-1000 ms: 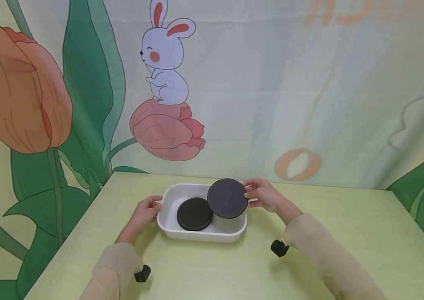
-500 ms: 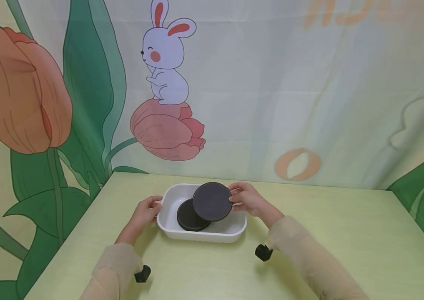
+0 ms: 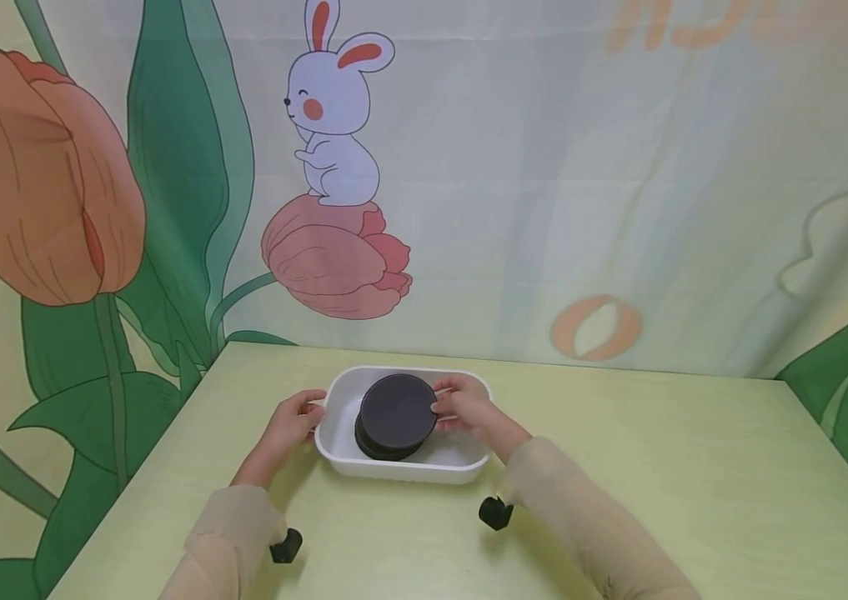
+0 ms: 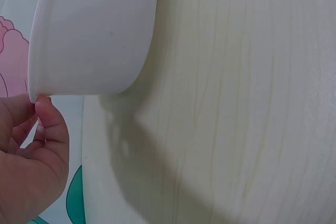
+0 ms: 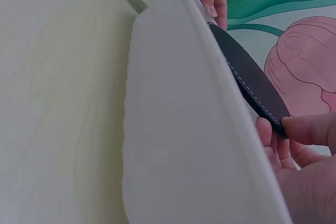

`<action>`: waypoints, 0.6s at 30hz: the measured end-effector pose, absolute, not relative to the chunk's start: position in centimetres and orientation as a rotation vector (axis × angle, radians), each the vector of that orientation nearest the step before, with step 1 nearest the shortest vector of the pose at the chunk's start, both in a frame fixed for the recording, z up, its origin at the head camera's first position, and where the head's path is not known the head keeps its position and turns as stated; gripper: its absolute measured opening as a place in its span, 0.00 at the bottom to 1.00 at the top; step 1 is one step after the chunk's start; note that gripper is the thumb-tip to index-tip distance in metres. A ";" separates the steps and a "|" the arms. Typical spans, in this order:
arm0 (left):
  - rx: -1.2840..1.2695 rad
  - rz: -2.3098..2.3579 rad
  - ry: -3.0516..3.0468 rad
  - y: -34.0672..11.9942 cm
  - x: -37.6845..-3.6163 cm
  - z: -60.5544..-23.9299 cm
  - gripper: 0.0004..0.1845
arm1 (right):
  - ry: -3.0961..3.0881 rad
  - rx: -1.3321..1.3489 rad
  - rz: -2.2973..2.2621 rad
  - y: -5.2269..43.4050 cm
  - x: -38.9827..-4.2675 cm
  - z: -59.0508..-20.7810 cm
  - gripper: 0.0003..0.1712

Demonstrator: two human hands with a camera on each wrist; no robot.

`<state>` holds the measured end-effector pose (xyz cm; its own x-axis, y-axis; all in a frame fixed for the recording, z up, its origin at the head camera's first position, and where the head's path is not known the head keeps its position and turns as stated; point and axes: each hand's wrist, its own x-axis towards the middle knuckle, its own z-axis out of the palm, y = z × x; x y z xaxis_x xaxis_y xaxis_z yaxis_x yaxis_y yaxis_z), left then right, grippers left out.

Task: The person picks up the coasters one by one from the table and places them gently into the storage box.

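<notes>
A white rectangular basin [image 3: 403, 472] with rounded corners sits on the table. My left hand [image 3: 290, 429] pinches its left rim between thumb and fingers, as the left wrist view shows with the hand [image 4: 39, 153] at the basin's corner [image 4: 100, 35]. My right hand [image 3: 470, 407] holds the right edge of a round black coaster [image 3: 398, 410], thumb on top and fingers beneath. White stitching runs along the edge of the held coaster [image 5: 254, 74] in the right wrist view. Mostly hidden under it lies another dark coaster [image 3: 368, 448]; whether they touch is unclear.
The pale yellow-green tabletop [image 3: 664, 475] extends around the basin. Behind the table hangs a curtain [image 3: 514, 183] printed with a rabbit and tulips. A small black device [image 3: 286, 546] hangs under the left wrist, another black device [image 3: 495, 512] under the right.
My right hand has moved the held coaster left and down, from the basin's right side to above the lower coaster, covering most of it. My left hand has stayed at the rim.
</notes>
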<state>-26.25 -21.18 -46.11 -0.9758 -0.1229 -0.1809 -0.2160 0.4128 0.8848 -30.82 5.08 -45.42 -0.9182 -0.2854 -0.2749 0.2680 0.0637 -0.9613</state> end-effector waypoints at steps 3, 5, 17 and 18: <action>-0.308 1.629 2.560 -21.2 -26.2 -46.1 0.19 | 1.958 0.002 -1.908 4.5 -30.8 -45.9 0.18; -0.314 1.626 2.562 -21.1 -26.2 -46.0 0.19 | 1.945 0.012 -1.909 4.2 -30.9 -46.2 0.18; -0.326 1.624 2.575 -20.8 -26.5 -46.0 0.19 | 1.921 0.081 -1.890 3.5 -31.6 -47.5 0.18; -0.326 1.625 2.576 -20.8 -26.5 -46.0 0.19 | 1.925 0.089 -1.887 3.5 -31.6 -47.6 0.18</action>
<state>-26.54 -20.79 -45.99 -0.9743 -0.1372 -0.1784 -0.2201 0.4156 0.8825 -31.65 3.54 -47.58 -0.9006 -0.2564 -0.3510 0.3459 0.0666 -0.9359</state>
